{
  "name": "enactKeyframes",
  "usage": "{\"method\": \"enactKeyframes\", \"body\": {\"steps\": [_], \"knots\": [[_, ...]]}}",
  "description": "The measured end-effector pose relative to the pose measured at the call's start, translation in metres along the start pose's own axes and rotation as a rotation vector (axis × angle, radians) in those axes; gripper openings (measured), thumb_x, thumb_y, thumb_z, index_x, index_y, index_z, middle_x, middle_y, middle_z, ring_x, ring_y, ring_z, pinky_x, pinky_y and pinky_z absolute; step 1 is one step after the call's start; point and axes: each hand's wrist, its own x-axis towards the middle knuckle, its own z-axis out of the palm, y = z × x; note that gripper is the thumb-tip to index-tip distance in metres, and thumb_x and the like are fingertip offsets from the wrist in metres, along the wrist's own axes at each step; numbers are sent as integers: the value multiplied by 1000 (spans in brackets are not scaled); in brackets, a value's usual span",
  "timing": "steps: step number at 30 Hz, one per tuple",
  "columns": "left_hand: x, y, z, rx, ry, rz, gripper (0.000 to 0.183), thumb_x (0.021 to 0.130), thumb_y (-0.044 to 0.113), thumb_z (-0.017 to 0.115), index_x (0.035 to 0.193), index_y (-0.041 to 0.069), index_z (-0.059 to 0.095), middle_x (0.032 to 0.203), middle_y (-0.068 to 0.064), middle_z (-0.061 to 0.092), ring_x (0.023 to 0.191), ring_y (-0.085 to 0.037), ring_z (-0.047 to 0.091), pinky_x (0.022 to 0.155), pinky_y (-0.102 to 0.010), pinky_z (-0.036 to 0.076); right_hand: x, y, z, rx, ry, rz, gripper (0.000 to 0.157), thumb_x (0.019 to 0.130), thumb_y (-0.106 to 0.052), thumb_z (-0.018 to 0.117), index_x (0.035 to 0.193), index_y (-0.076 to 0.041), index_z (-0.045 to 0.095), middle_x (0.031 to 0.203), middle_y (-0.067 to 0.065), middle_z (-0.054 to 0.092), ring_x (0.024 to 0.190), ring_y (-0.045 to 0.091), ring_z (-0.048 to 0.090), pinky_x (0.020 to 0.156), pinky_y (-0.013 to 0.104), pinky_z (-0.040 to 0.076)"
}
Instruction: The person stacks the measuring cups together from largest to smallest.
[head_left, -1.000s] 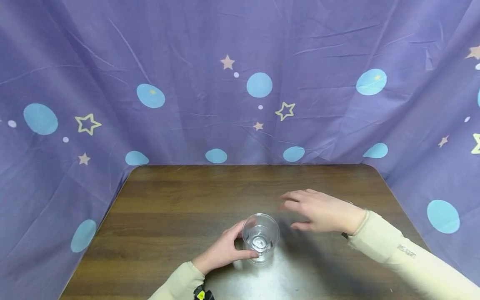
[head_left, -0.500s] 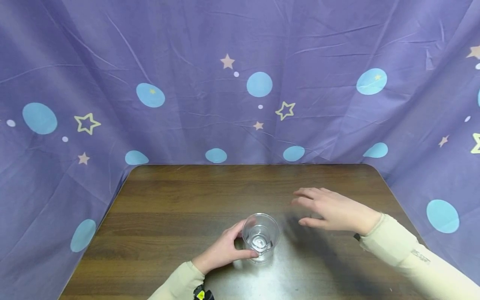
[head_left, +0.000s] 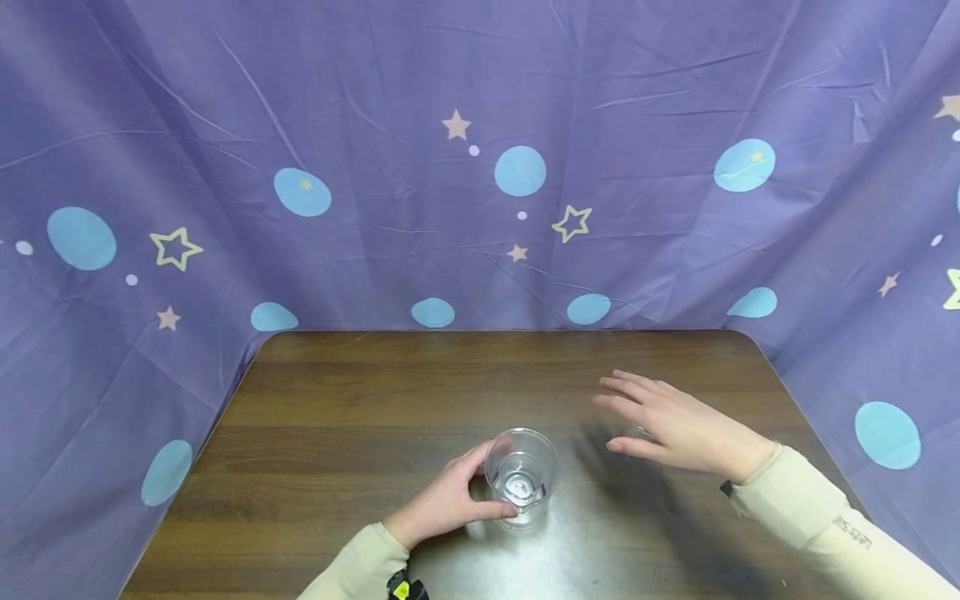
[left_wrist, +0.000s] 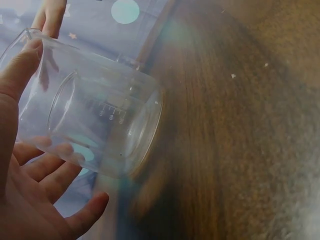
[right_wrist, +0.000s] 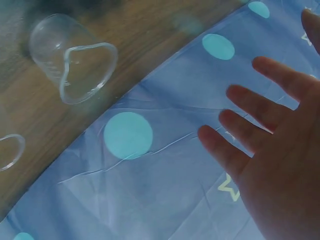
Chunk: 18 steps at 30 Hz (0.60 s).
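Since a second ago the right hand has drifted away from the clear measuring beaker, fingers spread flat above the bench and holding nothing. Left hand grips the beaker, upright near the front edge. Steadying seems the step in hand; any next move calls for a firm, level hold.

Beaker: clear glass, cylindrical, printed graduation marks on its side and a pouring spout at the rim, a little clear liquid at the bottom, standing upright on the dark wooden table near its front edge
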Motion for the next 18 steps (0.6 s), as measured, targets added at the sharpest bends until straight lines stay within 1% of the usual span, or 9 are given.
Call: {"method": "enactKeyframes", "body": {"steps": [3, 8, 12, 15, 18], "knots": [[0, 1, 0, 5, -3, -3, 90, 83, 33, 88, 157, 9, 44, 154, -5, 56, 131, -19, 57, 108, -35, 49, -3, 3, 2, -1, 8, -3, 59, 100, -49, 66, 146, -12, 59, 153, 17, 53, 145, 43, 44, 109, 65, 44], [0, 1, 0, 6, -2, -12, 90, 83, 34, 88, 157, 10, 44, 154, -3, 56, 130, -18, 57, 108, -34, 49, -9, 8, 4, 3, 14, -1, 66, 97, -54, 67, 147, -12, 57, 155, 17, 51, 145, 45, 42, 107, 66, 44], [0, 0, 0, 5, 0, -11, 89, 83, 34, 88, 157, 11, 45, 154, -3, 56, 129, -17, 57, 107, -34, 49, -13, 13, 8, 14, 13, 15, 72, 94, -56, 71, 150, -14, 54, 156, 18, 49, 145, 47, 41, 106, 68, 44], [0, -1, 0, 3, 1, -8, 89, 83, 34, 88, 157, 11, 44, 154, -3, 56, 130, -17, 57, 107, -34, 49, -17, 15, 10, 30, 1, 41, 79, 90, -57, 74, 152, -15, 51, 158, 17, 46, 146, 47, 39, 103, 72, 44], [-1, -1, 1, 1, 3, -2, 89, 83, 34, 88, 157, 11, 45, 154, -3, 56, 130, -17, 57, 107, -34, 49, -19, 17, 11, 28, 3, 46, 85, 86, -58, 78, 153, -14, 50, 158, 18, 46, 146, 48, 38, 104, 73, 42]]}}
